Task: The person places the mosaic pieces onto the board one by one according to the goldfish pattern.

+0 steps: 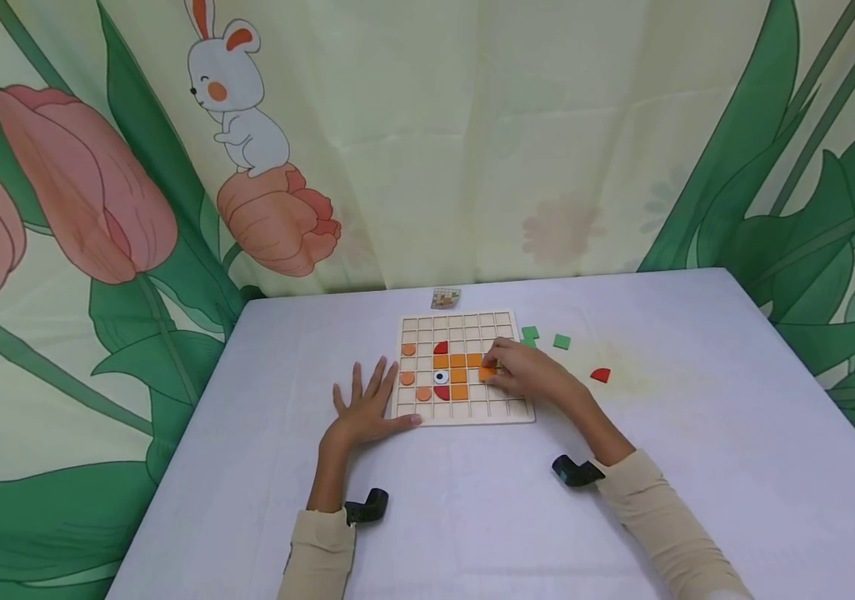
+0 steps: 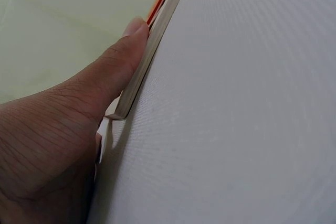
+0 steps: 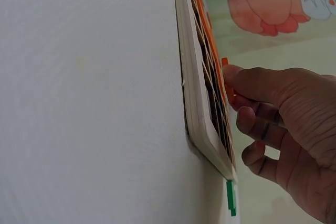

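Note:
A wooden grid board [image 1: 498,408] lies on the table with orange square tiles [image 1: 458,376], red quarter-round tiles [image 1: 441,347], orange discs [image 1: 408,378] and a white eye disc [image 1: 441,377] in its cells. My right hand [image 1: 525,369] is over the board's right half and pinches an orange square tile [image 1: 485,374] between thumb and finger. In the right wrist view that orange tile [image 3: 228,80] is tilted at the board's surface. My left hand [image 1: 367,412] lies spread at the board's left edge, its thumb [image 2: 118,61] resting on the near left corner.
Green square tiles [image 1: 562,342] lie right of the board, some partly behind my right hand. A loose red quarter-round tile [image 1: 601,375] lies farther right. A small picture card [image 1: 446,298] is behind the board. A printed curtain [image 1: 472,167] hangs along the table's far edge.

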A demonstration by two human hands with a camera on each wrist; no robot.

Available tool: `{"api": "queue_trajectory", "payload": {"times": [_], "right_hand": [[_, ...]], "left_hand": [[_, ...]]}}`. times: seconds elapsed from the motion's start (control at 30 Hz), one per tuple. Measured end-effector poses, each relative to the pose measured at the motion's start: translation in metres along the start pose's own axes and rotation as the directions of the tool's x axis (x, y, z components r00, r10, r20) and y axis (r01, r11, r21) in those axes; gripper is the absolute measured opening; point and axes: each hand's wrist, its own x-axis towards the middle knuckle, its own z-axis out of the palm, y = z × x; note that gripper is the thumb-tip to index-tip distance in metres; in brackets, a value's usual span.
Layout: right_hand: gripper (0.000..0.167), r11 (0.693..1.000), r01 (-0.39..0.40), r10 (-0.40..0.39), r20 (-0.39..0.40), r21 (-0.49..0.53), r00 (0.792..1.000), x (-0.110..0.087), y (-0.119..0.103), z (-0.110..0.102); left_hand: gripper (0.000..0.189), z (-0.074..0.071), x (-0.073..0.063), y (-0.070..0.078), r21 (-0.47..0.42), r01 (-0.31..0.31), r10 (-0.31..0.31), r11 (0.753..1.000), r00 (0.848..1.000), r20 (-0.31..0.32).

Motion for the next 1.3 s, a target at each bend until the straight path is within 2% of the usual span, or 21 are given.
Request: {"api": "queue_trajectory", "payload": {"times": [0.23,0.53,0.87,1.3], "right_hand": [[0.026,0.998,0.046,-0.047,-0.016,-0.046,0.999,0.006,-0.006,0.006],[0.028,0.996,0.036,-0.035,0.01,-0.083,0.999,0.013,-0.01,0.008],[0.03,0.997,0.02,-0.019,0.018,-0.075,1.0,0.013,-0.012,0.008],[0.029,0.997,0.018,-0.018,0.001,-0.077,1.0,0.011,-0.014,0.007]], "left_hand": [[0.109,0.002,0.001,-0.001,0.005,0.003,-0.003,1.0,1.0,-0.012],[0.109,0.003,0.002,-0.002,-0.005,0.001,-0.001,1.0,1.0,-0.008],[0.108,0.001,0.001,-0.002,-0.002,-0.009,0.009,1.0,1.0,-0.01],[0.108,0.0,0.0,0.0,-0.006,-0.006,0.006,1.0,1.0,-0.011]]}}
